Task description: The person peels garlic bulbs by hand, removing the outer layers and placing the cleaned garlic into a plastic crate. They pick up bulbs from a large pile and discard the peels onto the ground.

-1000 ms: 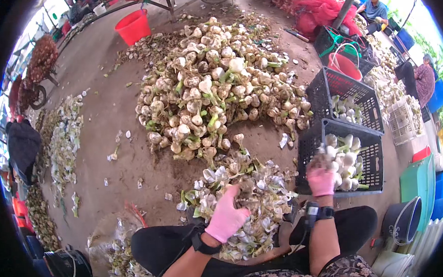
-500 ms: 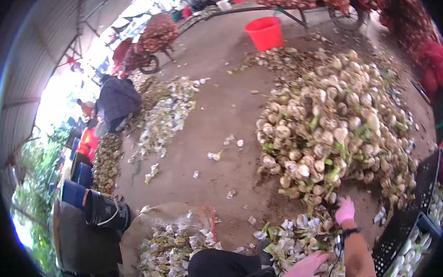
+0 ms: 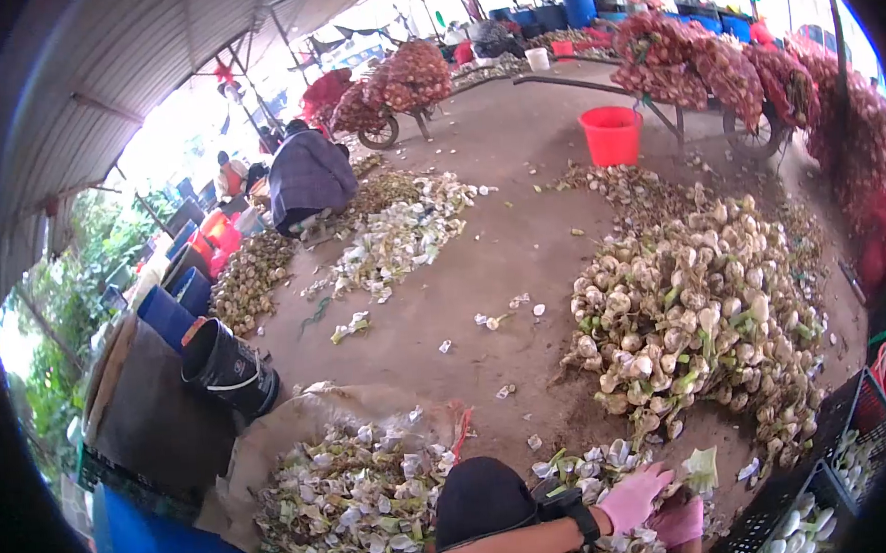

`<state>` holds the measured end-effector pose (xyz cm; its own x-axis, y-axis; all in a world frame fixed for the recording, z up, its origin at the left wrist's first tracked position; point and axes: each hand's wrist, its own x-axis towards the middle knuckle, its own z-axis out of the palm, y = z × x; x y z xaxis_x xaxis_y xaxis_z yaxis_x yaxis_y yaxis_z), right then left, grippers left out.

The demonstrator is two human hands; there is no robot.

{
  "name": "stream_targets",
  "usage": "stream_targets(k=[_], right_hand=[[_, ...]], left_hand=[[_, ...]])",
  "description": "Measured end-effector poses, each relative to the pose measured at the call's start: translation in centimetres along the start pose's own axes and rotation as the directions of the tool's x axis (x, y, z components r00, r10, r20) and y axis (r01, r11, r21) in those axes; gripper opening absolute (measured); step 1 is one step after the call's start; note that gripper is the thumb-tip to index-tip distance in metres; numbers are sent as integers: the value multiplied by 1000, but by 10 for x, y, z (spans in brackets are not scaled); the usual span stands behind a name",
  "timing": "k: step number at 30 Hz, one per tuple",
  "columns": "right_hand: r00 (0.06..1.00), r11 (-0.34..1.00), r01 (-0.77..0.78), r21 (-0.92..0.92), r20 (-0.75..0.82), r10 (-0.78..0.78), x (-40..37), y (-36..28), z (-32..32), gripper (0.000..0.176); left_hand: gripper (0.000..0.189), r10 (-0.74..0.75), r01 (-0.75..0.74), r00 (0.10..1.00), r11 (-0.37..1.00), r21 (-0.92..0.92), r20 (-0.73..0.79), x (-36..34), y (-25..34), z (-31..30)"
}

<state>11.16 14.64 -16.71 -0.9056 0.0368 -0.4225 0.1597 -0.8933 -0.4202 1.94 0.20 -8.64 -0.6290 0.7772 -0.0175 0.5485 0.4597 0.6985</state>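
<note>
Head view: a pale, leafy garlic scrap (image 3: 701, 470) shows just beyond the fingertips of two pink-gloved hands, low in the view and right of its middle. The left hand (image 3: 632, 498) reaches across with its fingers pointing toward that scrap; whether they close on anything I cannot tell. The right hand (image 3: 680, 522) sits just beside and below it, partly covered, so its grip cannot be told either. Loose garlic skins (image 3: 598, 466) lie around and under the grip, with the person's dark-clad knee (image 3: 485, 505) to its left. Straight beyond the hands rises the big heap of untrimmed garlic bulbs (image 3: 696, 318), roots and stalks tangled together. To the right of the grip stands a black crate (image 3: 766, 516) holding clean white bulbs (image 3: 803, 530), and past it a second black crate (image 3: 839, 422) also with pale bulbs inside. Left of the grip, beyond the knee, an opened sack (image 3: 319, 401) bears a spread of peelings (image 3: 359, 496), with a black bucket (image 3: 229, 368) farther out that way. Well beyond the hands, past the heap, a red bucket (image 3: 612, 135) stands near mesh sacks (image 3: 723, 72) loaded on a cart. Far off to the left, a person in a dark jacket (image 3: 310, 178) bends beside a strip of white scraps (image 3: 406, 233).
</note>
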Motion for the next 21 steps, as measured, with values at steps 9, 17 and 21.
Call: stream_targets(k=[9,17,21], right_hand=[[786,741,533,-409,-85,-612,-17,-16,109,23],[806,690,474,-547,-46,-590,-13,-19,136,25],[839,687,412,-599,-45,-542,-10,-21,119,26]], left_hand=[[58,10,-63,981,961,-268,-195,-10,21,-48],[53,38,-137,950,943,-303,-311,-19,15,-52],[52,-4,-83,965,943,-323,-261,-23,17,-67]])
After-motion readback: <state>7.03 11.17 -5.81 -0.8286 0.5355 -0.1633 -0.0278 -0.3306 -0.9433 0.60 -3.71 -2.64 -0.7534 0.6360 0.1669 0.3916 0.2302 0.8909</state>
